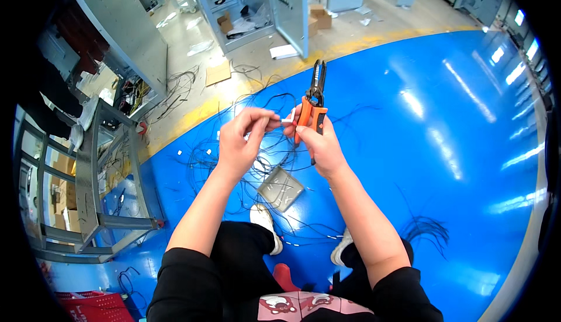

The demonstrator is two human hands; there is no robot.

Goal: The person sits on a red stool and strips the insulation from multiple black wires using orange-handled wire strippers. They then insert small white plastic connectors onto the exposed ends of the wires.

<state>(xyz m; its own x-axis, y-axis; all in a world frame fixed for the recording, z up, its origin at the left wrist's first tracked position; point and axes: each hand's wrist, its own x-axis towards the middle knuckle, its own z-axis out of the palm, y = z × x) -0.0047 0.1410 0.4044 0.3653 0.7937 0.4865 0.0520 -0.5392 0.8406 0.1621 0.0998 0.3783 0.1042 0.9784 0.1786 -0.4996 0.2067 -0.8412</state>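
My right hand (320, 147) is closed round the orange handles of a pair of wire strippers (316, 95), whose dark jaws point away from me. Close by on the left, my left hand (241, 141) has its thumb and fingers pinched together. Between the fingertips of both hands is a small white tube-like piece (291, 116); whether my left fingers grip it or a thin wire at its end is too small to tell. Below the hands, a shallow grey tray (281, 190) with small white bits in it rests on the blue floor.
Loose black wires (201, 158) tangle across the floor under my hands, and another bundle (429, 231) lies to the right. A grey metal frame (93, 176) stands at left, near another person's shoes (87, 112). Open cabinets (234, 7) and flat cardboard (218, 73) are farther off.
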